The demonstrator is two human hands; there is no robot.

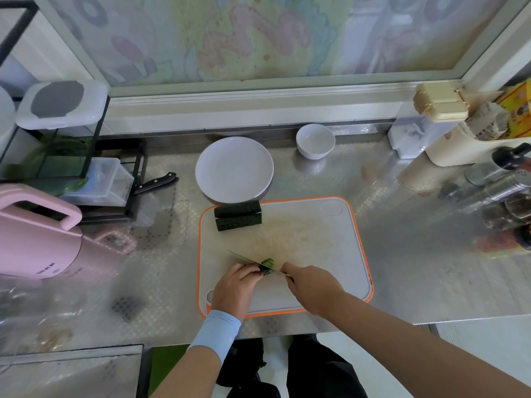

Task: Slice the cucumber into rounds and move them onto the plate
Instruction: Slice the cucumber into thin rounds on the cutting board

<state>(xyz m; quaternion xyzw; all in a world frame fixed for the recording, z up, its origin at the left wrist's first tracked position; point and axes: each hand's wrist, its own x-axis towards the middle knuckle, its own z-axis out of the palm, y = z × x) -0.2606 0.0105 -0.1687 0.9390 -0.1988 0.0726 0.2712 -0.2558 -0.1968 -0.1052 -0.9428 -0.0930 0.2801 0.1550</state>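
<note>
Cucumber stub (267, 268) lies near-left on the cutting board (316, 239); the left hand (234, 285) curls its fingers over it, and the right hand (313, 288) grips the knife (244, 258), its blade across the stub. Two cucumber lengths (238, 216) lie at the board's far-left edge, just beside the plate (234, 169) on the counter (402, 254)

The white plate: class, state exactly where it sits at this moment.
In the head view the white plate lies on the counter just beyond the far edge of the cutting board, left of the small white bowl.
</note>
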